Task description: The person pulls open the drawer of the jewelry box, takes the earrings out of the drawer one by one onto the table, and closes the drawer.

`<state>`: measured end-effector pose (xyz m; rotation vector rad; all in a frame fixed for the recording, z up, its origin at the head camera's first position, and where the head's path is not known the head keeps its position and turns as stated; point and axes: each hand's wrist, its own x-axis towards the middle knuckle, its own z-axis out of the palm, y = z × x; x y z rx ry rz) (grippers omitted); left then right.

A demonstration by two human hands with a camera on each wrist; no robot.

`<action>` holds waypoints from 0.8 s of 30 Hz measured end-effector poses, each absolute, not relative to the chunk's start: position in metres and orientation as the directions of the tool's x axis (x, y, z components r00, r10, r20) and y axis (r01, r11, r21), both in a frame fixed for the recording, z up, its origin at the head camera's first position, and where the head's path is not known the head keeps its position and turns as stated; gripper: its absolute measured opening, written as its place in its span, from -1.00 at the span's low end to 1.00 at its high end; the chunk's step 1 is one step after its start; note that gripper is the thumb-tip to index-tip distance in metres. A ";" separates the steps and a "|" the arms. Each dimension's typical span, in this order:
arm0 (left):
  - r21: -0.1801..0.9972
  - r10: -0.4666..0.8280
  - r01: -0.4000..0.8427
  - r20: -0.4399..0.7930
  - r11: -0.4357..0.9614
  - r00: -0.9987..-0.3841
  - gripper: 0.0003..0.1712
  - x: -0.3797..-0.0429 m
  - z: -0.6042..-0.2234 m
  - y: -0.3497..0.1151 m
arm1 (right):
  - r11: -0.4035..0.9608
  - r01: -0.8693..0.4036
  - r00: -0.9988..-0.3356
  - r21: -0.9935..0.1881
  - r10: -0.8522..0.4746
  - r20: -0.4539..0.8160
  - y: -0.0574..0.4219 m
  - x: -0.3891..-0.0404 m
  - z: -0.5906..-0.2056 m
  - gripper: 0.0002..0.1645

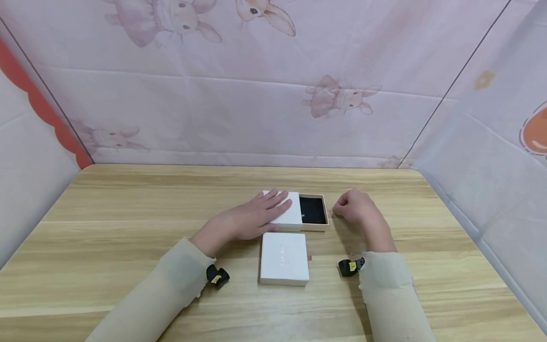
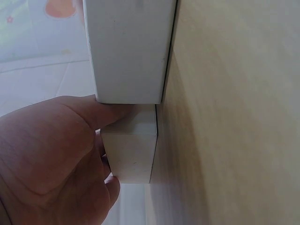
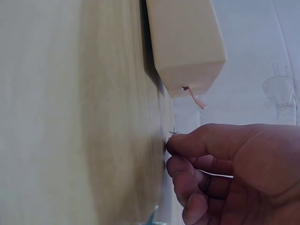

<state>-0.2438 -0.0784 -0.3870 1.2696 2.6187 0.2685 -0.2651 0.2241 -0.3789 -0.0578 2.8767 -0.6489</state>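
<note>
My left hand [image 1: 256, 216] lies over the white sleeve of a drawer box [image 1: 295, 216], fingers straight and spread across its top. Its thumb [image 2: 110, 112] reaches into the gap by the nearer box. The drawer [image 1: 326, 223] is slid partly out to the right, showing a black lining [image 1: 313, 209] with a tiny silver piece on it. Just right of the drawer, my right hand [image 1: 355, 206] has its thumb and forefinger pinched together. A small silver star-shaped piece [image 3: 174, 132] pokes out at those fingertips. Beyond it, a pink ribbon tab [image 3: 197, 99] hangs from the drawer front.
A second white box [image 1: 284, 259], closed, with gold marks on its lid and a ribbon tab, sits in front of the first. Another small shiny piece [image 3: 152, 216] shows low in the right wrist view. Printed cloth [image 1: 239, 118] hangs behind the wooden table [image 1: 149, 199].
</note>
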 end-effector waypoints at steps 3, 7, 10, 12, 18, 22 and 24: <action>0.257 0.788 0.748 -0.117 0.611 -0.604 -0.24 -0.244 -0.387 -0.078 | 0.904 0.007 -0.981 -0.427 -0.077 -0.179 0.224 -0.265 -0.378 -0.85; 0.255 0.787 0.748 -0.121 0.613 -0.605 -0.24 -0.244 -0.387 -0.079 | 0.903 0.011 -0.981 -0.430 -0.074 -0.179 0.225 -0.264 -0.377 -0.85; 0.254 0.787 0.748 -0.121 0.613 -0.605 -0.24 -0.244 -0.387 -0.079 | 0.903 0.016 -0.981 -0.429 -0.069 -0.183 0.225 -0.263 -0.376 -0.84; 0.254 0.787 0.748 -0.121 0.614 -0.605 -0.24 -0.244 -0.387 -0.078 | 0.903 0.022 -0.980 -0.429 -0.065 -0.189 0.224 -0.262 -0.375 -0.83; 0.258 0.787 0.746 -0.120 0.613 -0.605 -0.24 -0.243 -0.387 -0.079 | 0.906 0.023 -0.979 -0.423 -0.066 -0.193 0.224 -0.261 -0.373 -0.79; 0.263 0.787 0.746 -0.112 0.612 -0.607 -0.24 -0.243 -0.386 -0.079 | 0.907 0.019 -0.983 -0.421 -0.061 -0.176 0.225 -0.260 -0.372 -0.77; 0.263 0.787 0.746 -0.112 0.612 -0.607 -0.24 -0.243 -0.387 -0.078 | 0.909 0.013 -0.986 -0.418 -0.058 -0.157 0.225 -0.260 -0.371 -0.76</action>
